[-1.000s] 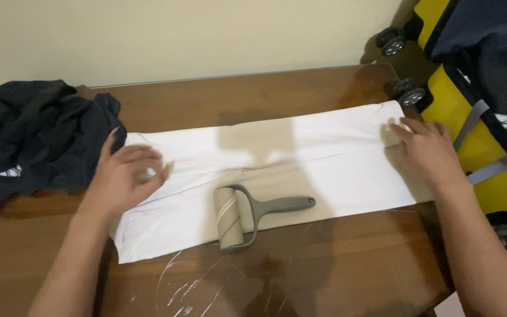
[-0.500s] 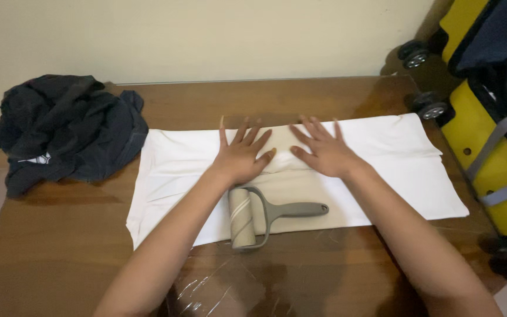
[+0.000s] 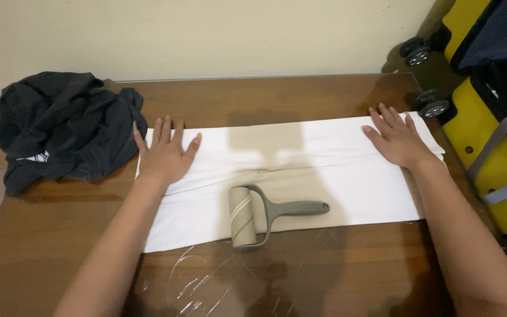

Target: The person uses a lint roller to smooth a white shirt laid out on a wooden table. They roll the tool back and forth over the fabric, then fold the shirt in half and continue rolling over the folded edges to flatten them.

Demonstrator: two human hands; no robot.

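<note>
home room, wooden table (image 3: pixel 60 246), dark clothes pile (image 3: pixel 60 129), yellow suitcase (image 3: pixel 479 141)

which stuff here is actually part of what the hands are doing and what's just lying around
In use:
left hand, flat on the white cloth
right hand, flat on its other end
lint roller, lying on the cloth

Lying about:
dark clothes heap
yellow suitcase
wooden table

Lint roller (image 3: pixel 265 215) blocks near cloth edge; dark clothes (image 3: pixel 60 129) crowd left; centre free
</note>
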